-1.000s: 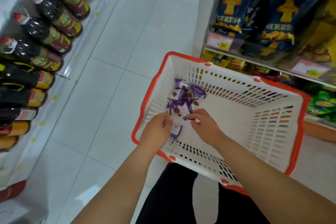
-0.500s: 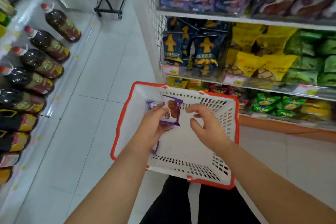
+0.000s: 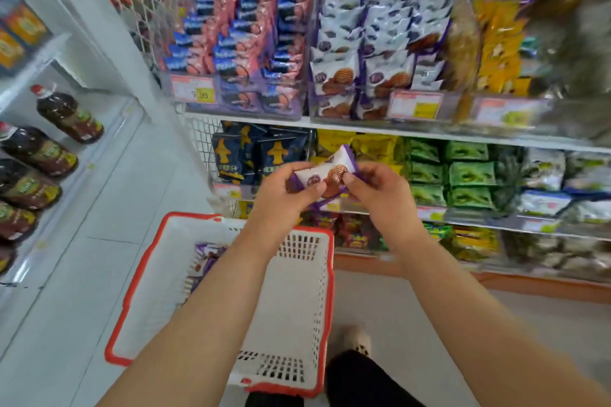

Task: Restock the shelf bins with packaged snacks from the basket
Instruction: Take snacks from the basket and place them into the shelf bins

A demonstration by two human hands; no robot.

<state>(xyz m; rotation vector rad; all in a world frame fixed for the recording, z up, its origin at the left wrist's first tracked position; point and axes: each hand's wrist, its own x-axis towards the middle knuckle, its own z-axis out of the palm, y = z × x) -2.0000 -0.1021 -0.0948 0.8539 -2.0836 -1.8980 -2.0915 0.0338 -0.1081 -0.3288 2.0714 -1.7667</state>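
Observation:
Both hands hold white-and-purple cookie packets (image 3: 325, 172) in front of the shelves. My left hand (image 3: 284, 198) grips the bunch from the left; my right hand (image 3: 380, 195) pinches it from the right. Below them stands the white basket with a red rim (image 3: 132, 291), and a few purple packets (image 3: 205, 261) lie in its far left corner, partly hidden by my left forearm. The upper shelf holds a clear bin (image 3: 373, 53) stacked with the same white-and-purple cookie packets.
Left of that bin are blue-and-pink snack packs (image 3: 244, 43), right of it yellow packs (image 3: 499, 43). The lower shelf holds dark blue bags (image 3: 261, 152) and green bags (image 3: 463, 172). Dark bottles (image 3: 39, 155) line the left shelf across a white tiled aisle.
Both hands rose out of the basket with the cookie packets to shelf height. My right hand, empty half a second ago, now holds the bunch too. The view tilted up toward the shelves.

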